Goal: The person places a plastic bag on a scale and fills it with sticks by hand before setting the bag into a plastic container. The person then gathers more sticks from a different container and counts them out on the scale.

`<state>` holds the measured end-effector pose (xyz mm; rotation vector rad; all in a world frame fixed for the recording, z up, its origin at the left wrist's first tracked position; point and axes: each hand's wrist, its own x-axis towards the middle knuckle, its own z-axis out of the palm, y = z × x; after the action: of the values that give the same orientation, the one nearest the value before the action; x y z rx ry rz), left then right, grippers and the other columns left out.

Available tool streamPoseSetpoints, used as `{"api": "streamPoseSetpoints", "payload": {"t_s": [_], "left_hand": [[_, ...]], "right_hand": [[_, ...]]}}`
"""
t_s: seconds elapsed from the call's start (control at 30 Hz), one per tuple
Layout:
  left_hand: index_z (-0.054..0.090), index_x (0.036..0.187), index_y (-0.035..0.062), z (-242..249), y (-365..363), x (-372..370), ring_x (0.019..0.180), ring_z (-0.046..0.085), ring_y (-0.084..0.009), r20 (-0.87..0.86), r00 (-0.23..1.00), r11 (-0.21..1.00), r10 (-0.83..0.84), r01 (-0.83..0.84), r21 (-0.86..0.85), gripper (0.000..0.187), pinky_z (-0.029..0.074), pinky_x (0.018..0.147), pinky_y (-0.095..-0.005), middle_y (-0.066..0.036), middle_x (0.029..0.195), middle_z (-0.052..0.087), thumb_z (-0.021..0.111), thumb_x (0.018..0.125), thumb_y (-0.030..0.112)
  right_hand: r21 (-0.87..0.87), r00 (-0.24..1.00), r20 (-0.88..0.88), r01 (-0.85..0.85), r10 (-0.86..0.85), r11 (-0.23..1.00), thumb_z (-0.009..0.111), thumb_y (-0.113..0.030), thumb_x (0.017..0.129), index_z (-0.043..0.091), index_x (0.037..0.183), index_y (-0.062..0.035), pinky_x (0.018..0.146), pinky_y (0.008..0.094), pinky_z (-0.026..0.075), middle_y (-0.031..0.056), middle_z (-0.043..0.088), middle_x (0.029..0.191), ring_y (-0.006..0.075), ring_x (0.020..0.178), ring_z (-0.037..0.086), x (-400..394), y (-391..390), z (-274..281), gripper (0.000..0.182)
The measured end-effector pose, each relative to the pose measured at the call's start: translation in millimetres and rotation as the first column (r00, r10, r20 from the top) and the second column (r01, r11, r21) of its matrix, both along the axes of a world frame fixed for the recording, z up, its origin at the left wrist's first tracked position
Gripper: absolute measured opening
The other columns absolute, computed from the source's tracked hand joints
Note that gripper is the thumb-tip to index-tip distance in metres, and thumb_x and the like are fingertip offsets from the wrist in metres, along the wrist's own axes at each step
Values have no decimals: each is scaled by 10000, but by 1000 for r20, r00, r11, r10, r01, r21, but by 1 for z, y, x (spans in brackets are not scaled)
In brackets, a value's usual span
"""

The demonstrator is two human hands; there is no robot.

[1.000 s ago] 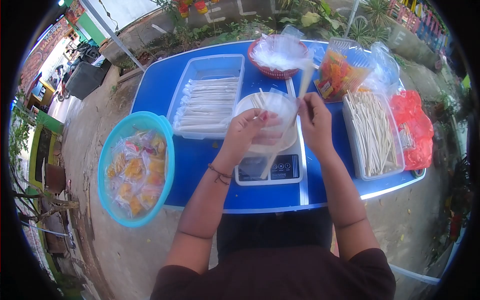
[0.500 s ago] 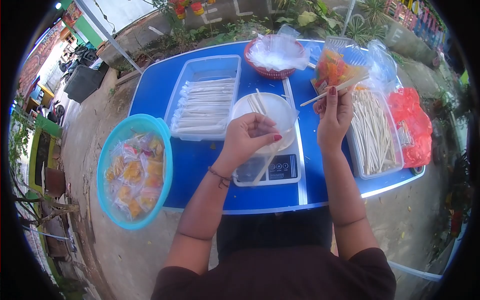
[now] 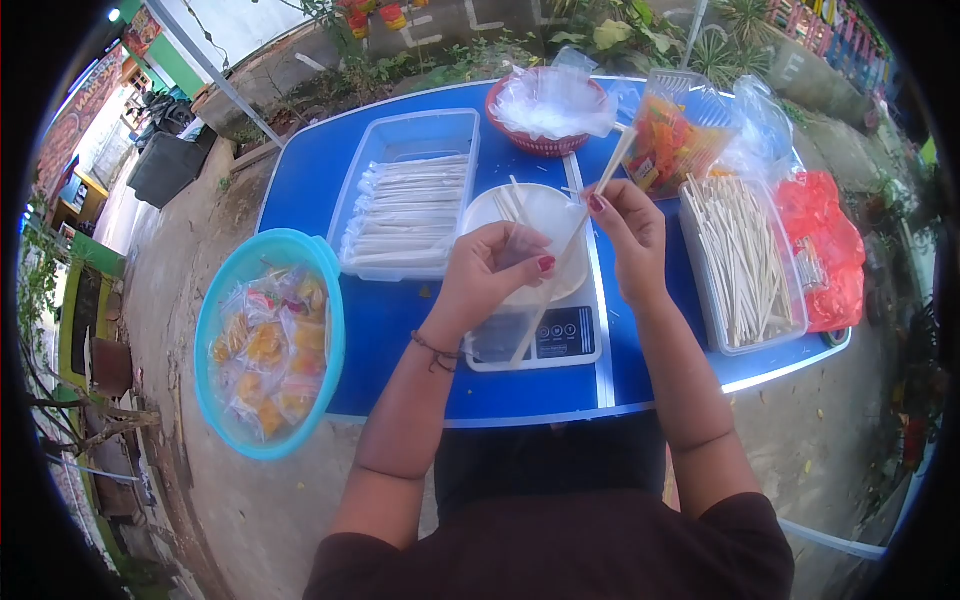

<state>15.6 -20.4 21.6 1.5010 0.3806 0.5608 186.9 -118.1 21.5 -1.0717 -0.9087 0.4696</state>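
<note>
My left hand (image 3: 497, 268) pinches a long clear plastic sleeve (image 3: 508, 322) over a kitchen scale (image 3: 584, 350). A pale stick shows inside the lower part of the sleeve. In my right hand (image 3: 632, 238) is a pair of thin pale sticks (image 3: 612, 160), held slanting between thumb and fingers with the lower ends at the mouth of the sleeve. Below both hands sits a round white plate (image 3: 568, 283) on the scale, with a few sticks (image 3: 508, 203) lying on it. A clear box (image 3: 795, 338) full of loose pale sticks (image 3: 742, 260) stands right of my right hand.
A clear tub (image 3: 378, 128) holds rows of sleeved sticks. Behind the plate, a red basket (image 3: 545, 146) carries clear bags. At the left is a turquoise basin (image 3: 335, 345) of bagged snacks. A colourful packet (image 3: 668, 145) and a red plastic bag (image 3: 828, 235) lie at the right.
My right hand has moved left and slightly down, bringing its sticks from over the stick box to the sleeve. The sticks now point steeply upward. My left hand stays nearly in place.
</note>
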Motion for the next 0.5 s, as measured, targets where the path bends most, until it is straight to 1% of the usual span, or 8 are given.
{"api": "streamPoseSetpoints", "payload": {"t_s": [0.03,0.13,0.23,0.33,0.43,0.5], "left_hand": [[643,1056,-30,-1,0,0,859,706,-172,-2,1000,1000,-26,26,2,238,578,717,-264,-123,949,706,715,844,52],[646,1064,-33,-4,1,-1,870,708,-188,-25,996,996,-89,89,-1,221,582,713,-270,-138,968,706,688,860,42],[647,1063,-33,-4,2,0,897,707,-202,-63,991,993,-114,114,-15,207,588,719,-281,-149,993,704,672,868,33],[644,1063,-25,-5,2,0,921,704,-211,-56,993,995,-102,100,-30,187,596,738,-299,-152,1011,701,648,884,27],[638,1060,-11,-4,2,1,930,702,-217,-30,997,997,-66,65,-40,167,600,754,-319,-150,1016,699,633,899,37],[635,1054,2,-3,1,1,931,702,-219,-34,999,999,-34,33,-26,152,602,760,-332,-150,1024,696,628,910,51]], "right_hand": [[7,1000,-6,-6,6,1000,603,-92,944,579,1139,4,704,186,404,4,622,835,49,768,544,-1,0,0,219],[28,997,-66,46,-44,999,575,-64,949,502,1281,3,743,202,426,40,654,875,83,832,603,-4,1,5,346],[19,998,1,57,-57,998,543,-51,959,416,1369,-9,780,223,437,68,675,898,111,889,633,-5,0,4,431],[71,1000,8,21,-21,997,551,-53,956,483,1324,1,811,226,432,62,675,897,109,887,633,-10,0,7,378],[-35,993,102,-56,59,998,558,-87,960,545,1266,17,807,224,429,63,677,901,98,868,609,-2,0,-4,323],[-59,955,297,26,-7,998,564,-104,956,604,1189,9,783,229,432,56,673,889,87,850,583,1,-1,-5,261]]}}
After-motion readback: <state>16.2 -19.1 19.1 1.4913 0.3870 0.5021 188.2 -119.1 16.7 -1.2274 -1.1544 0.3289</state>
